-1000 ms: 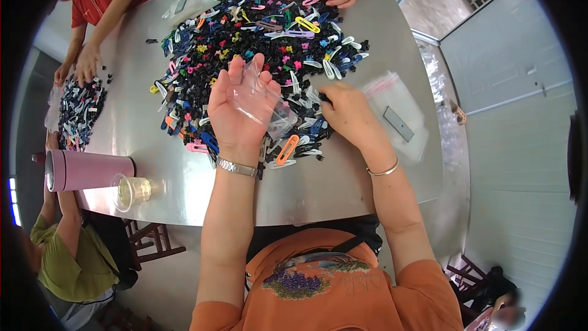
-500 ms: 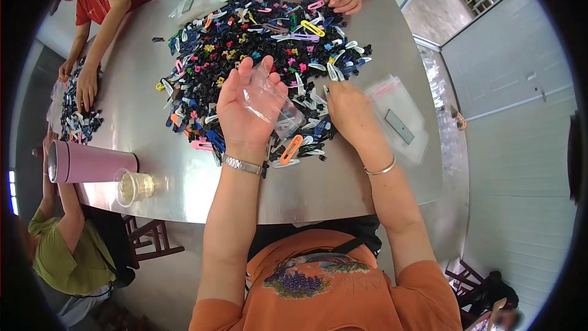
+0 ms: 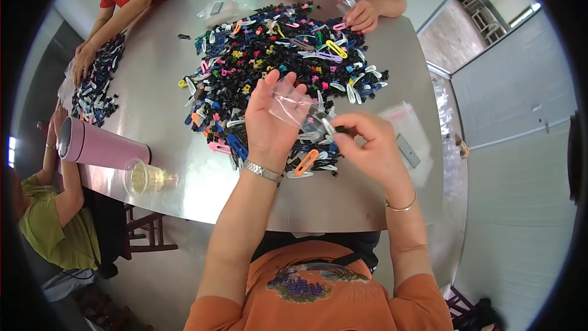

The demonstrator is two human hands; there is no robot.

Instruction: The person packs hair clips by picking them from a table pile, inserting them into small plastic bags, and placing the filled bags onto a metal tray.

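Observation:
Palm up, my left hand [image 3: 271, 127] holds a small clear plastic bag [image 3: 289, 108] that lies across its curled fingers. My right hand [image 3: 375, 147] pinches a white snap hair clip [image 3: 329, 126] between thumb and fingers, right at the bag's mouth end; whether its tip is inside I cannot tell. Some dark pieces show at that end of the bag. Below both hands spreads a pile of hair clips [image 3: 245, 61], mostly small black claw clips with coloured and white snap clips among them. An orange snap clip [image 3: 307, 162] lies at the pile's near edge.
A stack of clear bags [image 3: 422, 175] with a grey bar [image 3: 408, 151] on it lies right of my right hand. A pink tumbler [image 3: 107, 143] and a plastic cup [image 3: 144, 178] stand at the left. Other people's hands work at a second clip pile [image 3: 98, 83] and the far edge.
My right hand has come up from the pile's right side to the bag, now with a white snap clip in its pinch. The whole view has shifted slightly.

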